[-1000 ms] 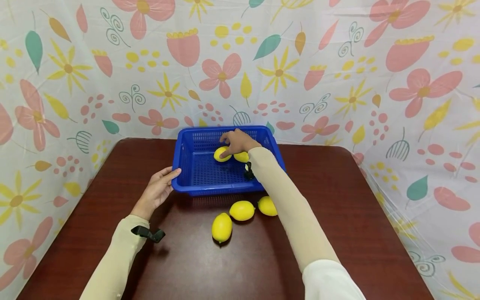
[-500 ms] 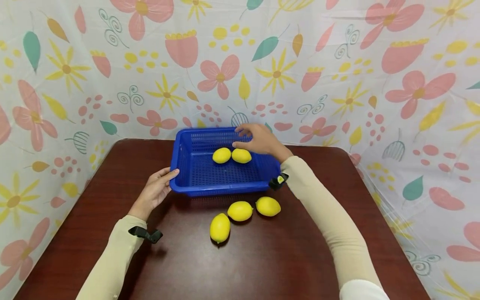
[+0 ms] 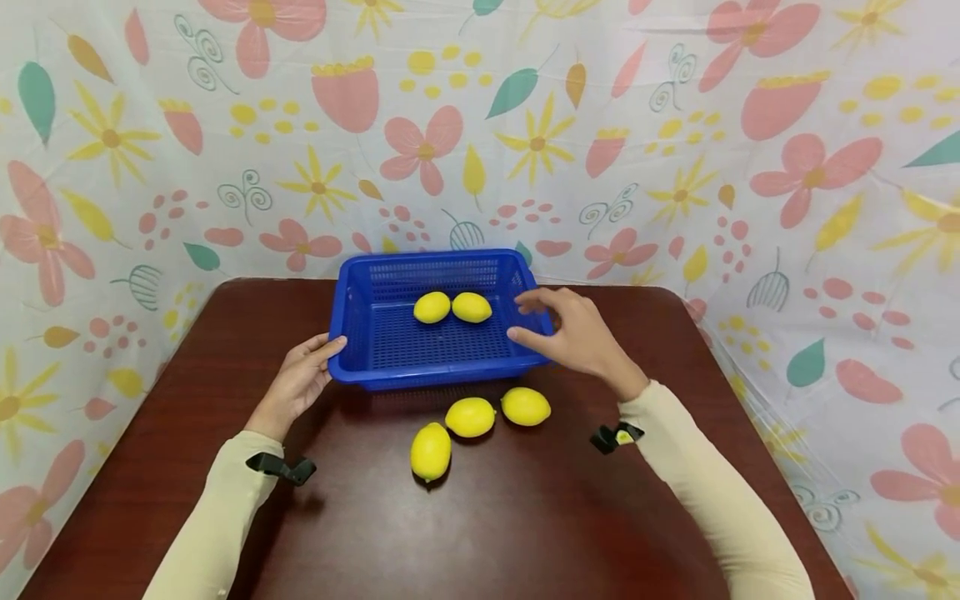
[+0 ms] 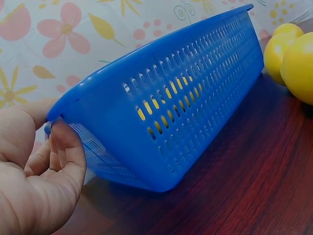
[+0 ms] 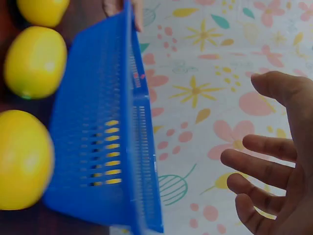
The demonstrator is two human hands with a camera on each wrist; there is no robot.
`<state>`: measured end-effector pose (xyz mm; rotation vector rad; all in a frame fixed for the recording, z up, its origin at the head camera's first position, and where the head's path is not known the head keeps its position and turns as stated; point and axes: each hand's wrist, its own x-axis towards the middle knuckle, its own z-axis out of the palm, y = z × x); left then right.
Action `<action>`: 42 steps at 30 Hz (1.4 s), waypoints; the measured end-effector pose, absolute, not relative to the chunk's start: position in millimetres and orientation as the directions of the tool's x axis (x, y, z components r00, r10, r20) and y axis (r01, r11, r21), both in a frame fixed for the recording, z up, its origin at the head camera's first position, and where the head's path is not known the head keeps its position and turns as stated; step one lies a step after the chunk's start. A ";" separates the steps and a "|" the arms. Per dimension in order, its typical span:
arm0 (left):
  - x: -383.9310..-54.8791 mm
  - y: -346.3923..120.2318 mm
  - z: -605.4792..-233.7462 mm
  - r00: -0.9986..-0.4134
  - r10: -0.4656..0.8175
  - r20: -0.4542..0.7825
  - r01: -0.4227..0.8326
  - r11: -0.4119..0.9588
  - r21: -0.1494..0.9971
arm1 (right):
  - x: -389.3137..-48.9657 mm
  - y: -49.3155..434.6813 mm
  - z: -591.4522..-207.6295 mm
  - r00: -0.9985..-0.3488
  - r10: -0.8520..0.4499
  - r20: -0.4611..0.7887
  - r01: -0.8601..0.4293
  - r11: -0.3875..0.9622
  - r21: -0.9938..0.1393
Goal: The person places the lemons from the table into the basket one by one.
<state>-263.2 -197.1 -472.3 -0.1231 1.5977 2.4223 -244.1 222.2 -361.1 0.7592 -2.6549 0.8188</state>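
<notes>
A blue plastic basket (image 3: 442, 371) with slotted sides stands on the table, two yellow lemons (image 3: 472, 307) side by side inside it. My left hand (image 3: 297, 382) grips the basket's left rim; in the left wrist view its fingers curl round that rim (image 4: 73, 95). At the basket's right end my right hand (image 3: 581, 333) hovers with thumb and fingers spread, holding nothing. The right wrist view shows that hand (image 5: 274, 161) apart from the basket. In front of the basket lie three more lemons: one at left (image 3: 431, 452), one in the middle (image 3: 470, 417), one at right (image 3: 526, 407).
The dark reddish-brown wooden table (image 3: 360, 517) bears everything. Behind it and at both sides hangs a white curtain (image 3: 420, 75) printed with flowers and leaves. A black strap mount (image 3: 281, 467) sits on the left wrist, another (image 3: 617, 437) on the right.
My right hand has let go of a lemon inside the basket, lifted out, and moved right and toward me past the right rim. My left hand keeps its hold on the basket.
</notes>
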 end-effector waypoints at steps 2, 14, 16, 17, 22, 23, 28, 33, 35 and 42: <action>-262.7 -197.9 -472.7 -0.968 0.150 -0.203 -0.247 -0.385 0.889 | -230.7 227.4 -369.0 -0.833 -0.378 0.405 -0.541 0.710 -0.450; -262.7 -197.6 -472.1 -0.964 0.169 -0.204 -0.257 -0.406 0.877 | -177.9 243.9 -419.9 -0.879 -0.275 0.388 -0.440 0.781 -0.444; -262.4 -197.9 -471.8 -0.965 0.167 -0.204 -0.256 -0.406 0.877 | -175.0 244.3 -428.7 -0.892 -0.267 0.366 -0.420 0.790 -0.447; -262.2 -197.9 -471.5 -0.965 0.166 -0.202 -0.254 -0.406 0.878 | -174.3 244.5 -433.3 -0.898 -0.263 0.354 -0.410 0.795 -0.448; -261.3 -197.3 -471.2 -0.968 0.157 -0.196 -0.246 -0.424 0.872 | -174.9 244.3 -454.1 -0.922 -0.254 0.293 -0.368 0.812 -0.454; -261.1 -196.9 -471.2 -0.968 0.156 -0.195 -0.244 -0.427 0.871 | -175.7 244.2 -458.0 -0.925 -0.251 0.284 -0.360 0.816 -0.452; -261.0 -195.0 -471.9 -0.970 0.156 -0.185 -0.235 -0.427 0.873 | -181.5 243.6 -473.2 -0.946 -0.228 0.229 -0.311 0.836 -0.453; -261.6 -193.7 -473.7 -0.969 0.157 -0.188 -0.238 -0.418 0.877 | -184.3 242.0 -482.1 -0.952 -0.236 0.193 -0.299 0.844 -0.445; -261.7 -193.8 -474.1 -0.968 0.161 -0.190 -0.241 -0.411 0.879 | -184.4 241.5 -484.4 -0.952 -0.236 0.195 -0.300 0.845 -0.443; -262.3 -195.7 -473.7 -0.968 0.163 -0.191 -0.242 -0.399 0.885 | -185.5 240.7 -491.0 -0.939 -0.259 0.226 -0.333 0.846 -0.416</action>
